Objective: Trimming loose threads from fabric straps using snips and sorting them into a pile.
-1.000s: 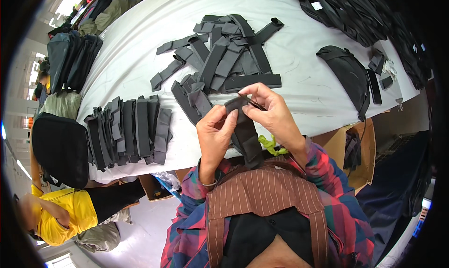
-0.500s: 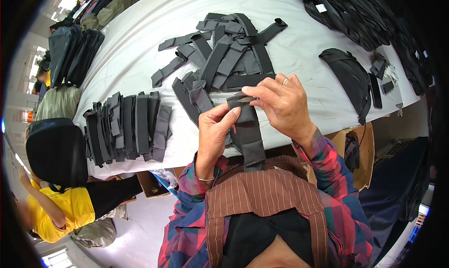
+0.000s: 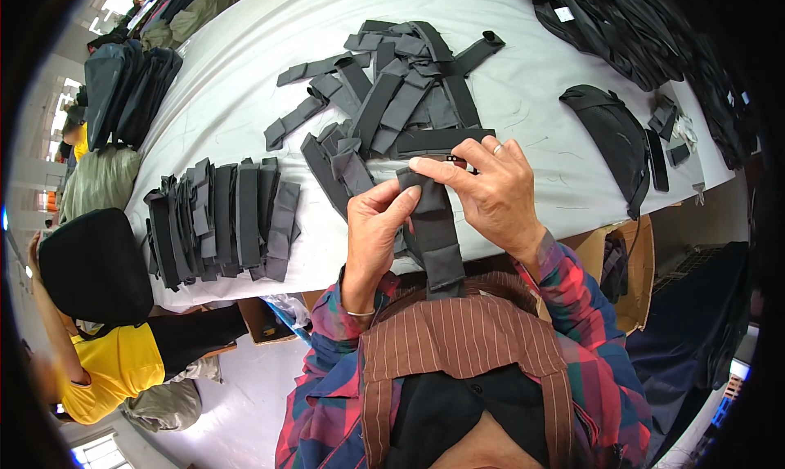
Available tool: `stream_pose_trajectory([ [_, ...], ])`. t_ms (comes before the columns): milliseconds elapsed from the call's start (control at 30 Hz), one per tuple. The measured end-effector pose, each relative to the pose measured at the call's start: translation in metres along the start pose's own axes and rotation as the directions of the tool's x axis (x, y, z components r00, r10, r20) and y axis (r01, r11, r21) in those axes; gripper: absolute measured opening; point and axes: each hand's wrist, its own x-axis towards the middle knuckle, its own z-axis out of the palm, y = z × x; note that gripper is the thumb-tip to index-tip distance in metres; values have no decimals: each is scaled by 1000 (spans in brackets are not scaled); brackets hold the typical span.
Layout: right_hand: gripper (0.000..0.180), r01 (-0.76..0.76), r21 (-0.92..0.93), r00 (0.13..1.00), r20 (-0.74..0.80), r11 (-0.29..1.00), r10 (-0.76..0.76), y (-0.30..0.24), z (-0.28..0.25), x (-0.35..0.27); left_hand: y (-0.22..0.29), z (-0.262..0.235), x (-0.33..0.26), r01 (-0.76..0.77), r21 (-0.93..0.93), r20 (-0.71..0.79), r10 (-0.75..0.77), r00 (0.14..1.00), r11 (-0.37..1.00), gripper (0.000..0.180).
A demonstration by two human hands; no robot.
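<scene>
My left hand (image 3: 376, 228) is closed, pinching the upper end of a dark grey fabric strap (image 3: 435, 232) between thumb and fingers. The strap hangs down toward my apron, its lower end folded. My right hand (image 3: 491, 187) is bent round small thread snips (image 3: 452, 158). Only a dark piece of them shows between the fingers, and the blades are hidden. The right index fingertip touches the strap's top edge beside my left thumb. Just beyond my hands lies a loose heap of similar straps (image 3: 401, 101).
Straps stand in a neat row (image 3: 221, 219) at the left of the white-covered table (image 3: 523, 27). Black bags (image 3: 605, 35) pile up far right, near a dark curved pouch (image 3: 605, 134) and a phone (image 3: 657, 158). A person in yellow (image 3: 114, 371) handles a black bag at left.
My right hand has shifted slightly and its index finger now reaches the strap's edge; the snips' metal blades no longer show. The person at left has raised an arm to the black bag.
</scene>
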Motion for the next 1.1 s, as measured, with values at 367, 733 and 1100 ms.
stream_pose_trajectory([
  [367, 37, -152, 253, 987, 84, 956, 135, 3, 15, -10, -9, -4, 3, 108, -82, 18, -107, 994, 991, 15],
  [733, 15, -78, 279, 992, 120, 957, 46, 13, -5, 1, -8, -5, 2, 146, -118, 9, -146, 989, 982, 16],
  [1100, 13, -4, 113, 997, 72, 994, -5, 5, 0, 0, -10, -4, 3, 111, -77, 18, -110, 994, 991, 15],
])
